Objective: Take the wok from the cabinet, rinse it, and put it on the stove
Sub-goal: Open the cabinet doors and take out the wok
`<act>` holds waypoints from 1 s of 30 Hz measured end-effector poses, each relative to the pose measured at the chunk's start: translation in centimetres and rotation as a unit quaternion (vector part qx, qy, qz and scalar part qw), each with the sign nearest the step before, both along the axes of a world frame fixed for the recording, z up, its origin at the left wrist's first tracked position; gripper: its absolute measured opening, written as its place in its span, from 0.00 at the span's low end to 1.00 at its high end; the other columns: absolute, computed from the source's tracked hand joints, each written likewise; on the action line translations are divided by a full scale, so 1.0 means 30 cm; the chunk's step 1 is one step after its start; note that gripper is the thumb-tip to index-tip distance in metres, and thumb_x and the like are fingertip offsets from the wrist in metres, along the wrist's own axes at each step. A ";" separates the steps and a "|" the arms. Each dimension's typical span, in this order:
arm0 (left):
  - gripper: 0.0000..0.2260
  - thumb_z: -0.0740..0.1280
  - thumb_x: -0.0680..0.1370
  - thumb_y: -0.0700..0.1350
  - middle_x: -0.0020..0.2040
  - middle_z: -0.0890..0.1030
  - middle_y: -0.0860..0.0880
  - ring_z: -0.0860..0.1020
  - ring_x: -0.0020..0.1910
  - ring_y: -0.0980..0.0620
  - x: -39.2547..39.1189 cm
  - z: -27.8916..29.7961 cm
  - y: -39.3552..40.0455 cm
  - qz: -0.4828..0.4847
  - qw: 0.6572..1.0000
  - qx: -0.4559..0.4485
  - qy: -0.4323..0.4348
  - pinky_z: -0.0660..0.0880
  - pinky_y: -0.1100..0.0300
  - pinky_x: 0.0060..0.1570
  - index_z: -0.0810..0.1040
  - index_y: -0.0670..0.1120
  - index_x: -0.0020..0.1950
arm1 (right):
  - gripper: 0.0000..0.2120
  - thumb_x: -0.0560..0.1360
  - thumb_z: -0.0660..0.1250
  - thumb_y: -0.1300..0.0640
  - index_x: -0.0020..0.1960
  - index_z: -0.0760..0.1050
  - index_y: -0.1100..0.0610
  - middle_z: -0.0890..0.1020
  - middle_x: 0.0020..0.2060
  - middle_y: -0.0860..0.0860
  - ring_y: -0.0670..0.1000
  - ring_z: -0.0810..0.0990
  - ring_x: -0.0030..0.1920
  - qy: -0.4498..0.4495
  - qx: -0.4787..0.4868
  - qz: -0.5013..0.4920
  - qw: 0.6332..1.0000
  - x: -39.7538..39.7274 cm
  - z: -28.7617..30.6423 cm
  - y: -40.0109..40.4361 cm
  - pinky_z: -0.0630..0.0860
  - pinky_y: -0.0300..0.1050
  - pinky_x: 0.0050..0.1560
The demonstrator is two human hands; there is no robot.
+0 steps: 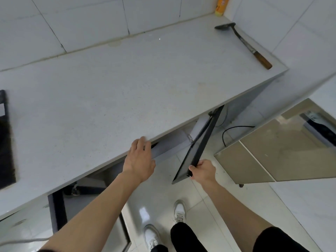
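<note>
**Hands at the open cabinet under the bench**

Our hands are both at the front edge of the pale speckled stone bench (116, 91). Our left hand (140, 160) lies over that edge, its fingers (141, 142) hooked loosely over the lip of the bench and holding nothing that we can see. Our right hand (201, 170) grips the free lower corner of the dark-framed cabinet door (198, 146), thumb on one face and curled fingers behind the other. The door stands swung out from the cabinet, hinged at its far end just under the bench, with two small metal hinges showing there.

The wok does not show in this view; the inside of the grey cabinet opening (169, 142) behind the door is mostly hidden by the bench top, so we cannot tell whether it sits in there. A second dark-framed door (58, 211) lower left also stands open.

At the far left edge of the bench we see part of a black flat stove surface (5, 139). On the far right corner of the bench lies a dark metal spatula with a brown wooden handle (249, 46), well apart from our hands, and behind it in the tiled corner stands an orange and yellow bottle (221, 6), cut off by the top of the frame.

Below, our white shoes (179, 210) stand on the glossy pale floor tiles. A thin black cable (234, 128) curves along the floor beside the cabinet's right end.
</note>
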State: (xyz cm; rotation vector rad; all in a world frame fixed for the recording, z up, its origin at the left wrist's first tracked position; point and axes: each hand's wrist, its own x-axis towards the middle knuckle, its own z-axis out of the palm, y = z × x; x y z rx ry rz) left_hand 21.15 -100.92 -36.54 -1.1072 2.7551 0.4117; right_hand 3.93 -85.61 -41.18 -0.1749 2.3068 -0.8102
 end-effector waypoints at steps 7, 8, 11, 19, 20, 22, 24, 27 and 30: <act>0.24 0.63 0.77 0.53 0.71 0.62 0.44 0.62 0.69 0.43 -0.142 0.012 0.056 -0.063 0.998 -0.019 -0.001 0.66 0.53 0.68 0.63 0.43 0.69 | 0.08 0.72 0.70 0.62 0.45 0.72 0.58 0.80 0.41 0.54 0.51 0.77 0.39 0.083 0.056 0.093 0.991 -0.077 0.025 0.151 0.71 0.31 0.31; 0.23 0.63 0.77 0.53 0.69 0.64 0.44 0.63 0.67 0.44 -0.164 0.015 0.066 -0.073 0.997 -0.023 -0.003 0.67 0.53 0.67 0.64 0.44 0.68 | 0.09 0.71 0.70 0.64 0.49 0.72 0.58 0.79 0.44 0.54 0.51 0.76 0.41 0.100 0.053 0.101 0.988 -0.086 0.029 0.171 0.73 0.35 0.36; 0.23 0.63 0.77 0.54 0.69 0.64 0.44 0.64 0.67 0.44 -0.226 0.019 0.089 -0.099 0.995 -0.023 -0.010 0.68 0.52 0.66 0.64 0.45 0.68 | 0.29 0.71 0.71 0.67 0.68 0.66 0.54 0.73 0.57 0.53 0.49 0.72 0.48 0.147 0.043 0.144 0.978 -0.105 0.047 0.217 0.71 0.38 0.49; 0.26 0.62 0.78 0.54 0.73 0.61 0.44 0.60 0.72 0.43 -0.347 0.034 0.069 -0.135 0.990 -0.025 -0.022 0.65 0.51 0.69 0.60 0.45 0.72 | 0.30 0.69 0.68 0.71 0.70 0.65 0.63 0.67 0.64 0.58 0.58 0.71 0.61 0.209 0.094 0.220 0.948 -0.174 0.043 0.292 0.73 0.52 0.62; 0.25 0.62 0.78 0.54 0.73 0.61 0.44 0.60 0.71 0.43 -0.355 0.037 0.063 -0.137 0.990 -0.031 -0.020 0.66 0.50 0.69 0.61 0.45 0.72 | 0.33 0.69 0.69 0.71 0.71 0.63 0.62 0.66 0.66 0.56 0.56 0.70 0.61 0.220 0.118 0.230 0.941 -0.184 0.042 0.307 0.73 0.49 0.62; 0.25 0.62 0.78 0.53 0.72 0.62 0.45 0.61 0.71 0.44 -0.372 0.038 0.055 -0.141 0.989 -0.042 -0.017 0.66 0.50 0.68 0.62 0.45 0.71 | 0.36 0.69 0.71 0.70 0.73 0.60 0.61 0.65 0.67 0.54 0.53 0.69 0.61 0.242 0.148 0.236 0.929 -0.212 0.035 0.339 0.72 0.44 0.64; 0.25 0.62 0.78 0.52 0.73 0.62 0.45 0.60 0.72 0.44 -0.385 0.035 0.058 -0.139 0.989 -0.049 -0.021 0.65 0.50 0.69 0.62 0.45 0.71 | 0.37 0.69 0.71 0.69 0.74 0.60 0.61 0.67 0.67 0.54 0.53 0.69 0.62 0.256 0.168 0.235 0.922 -0.240 0.024 0.366 0.72 0.44 0.64; 0.26 0.62 0.78 0.51 0.76 0.56 0.44 0.55 0.74 0.44 -0.407 0.019 0.069 -0.125 0.990 -0.058 -0.030 0.61 0.50 0.71 0.60 0.44 0.72 | 0.38 0.63 0.76 0.70 0.70 0.67 0.63 0.73 0.61 0.56 0.55 0.74 0.56 0.298 0.202 0.215 0.908 -0.284 0.004 0.404 0.77 0.46 0.56; 0.28 0.63 0.77 0.51 0.77 0.54 0.43 0.53 0.75 0.43 -0.426 -0.001 0.072 -0.108 0.992 -0.056 -0.038 0.60 0.49 0.72 0.58 0.43 0.73 | 0.40 0.59 0.79 0.66 0.69 0.68 0.66 0.75 0.58 0.59 0.57 0.75 0.54 0.303 0.242 0.214 0.896 -0.308 -0.005 0.423 0.77 0.48 0.51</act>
